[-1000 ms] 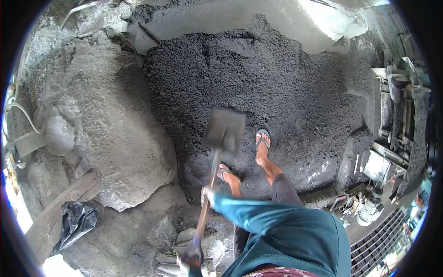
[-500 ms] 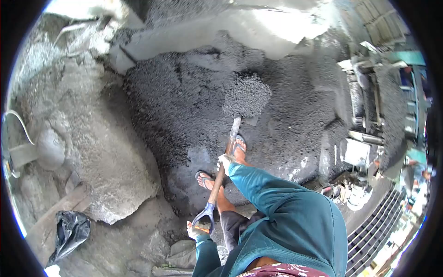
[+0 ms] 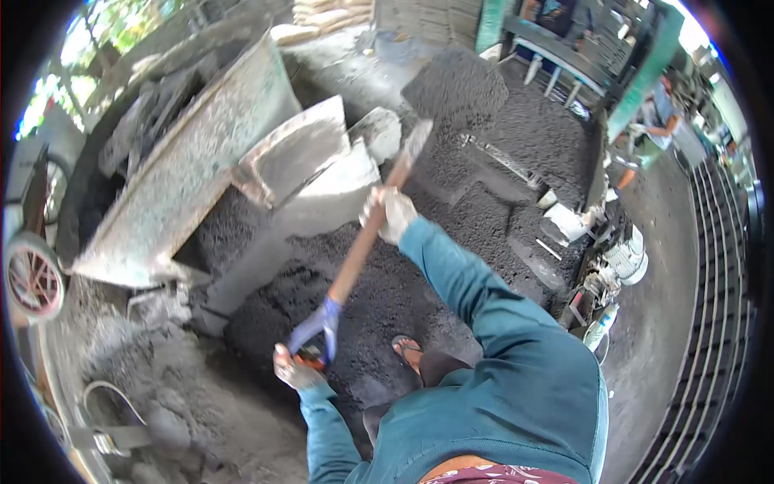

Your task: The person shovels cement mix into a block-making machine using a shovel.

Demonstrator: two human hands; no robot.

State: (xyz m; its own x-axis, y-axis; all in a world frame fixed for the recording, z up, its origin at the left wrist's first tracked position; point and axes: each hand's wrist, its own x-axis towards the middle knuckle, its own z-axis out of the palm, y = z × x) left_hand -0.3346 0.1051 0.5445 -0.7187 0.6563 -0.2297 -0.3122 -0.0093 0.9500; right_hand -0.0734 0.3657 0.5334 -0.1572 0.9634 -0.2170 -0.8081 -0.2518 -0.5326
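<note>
A shovel (image 3: 360, 252) with a wooden shaft and a blue D-shaped handle slants up and away in front of me. My left hand (image 3: 298, 368), in a pale glove, is closed around the grip of the D-handle. Higher on the shaft, my right hand (image 3: 390, 214) is also gloved and wrapped round the wood. Beyond the shaft's far end is a heap of dark gravelly material (image 3: 457, 85), which hides the blade. Loose dark material (image 3: 322, 278) covers the ground below my hands.
A worn metal trough (image 3: 193, 169) and a tilted metal plate (image 3: 302, 149) stand at left. A wheel (image 3: 35, 277) is at the far left. A motor-like machine (image 3: 627, 260) sits at right, near a floor grating (image 3: 709, 323). Another person (image 3: 659, 121) is at upper right.
The shovel has risen and swung forward with its dark load, both hands still gripping it. My view has tilted up, bringing the trough and another person into sight.
</note>
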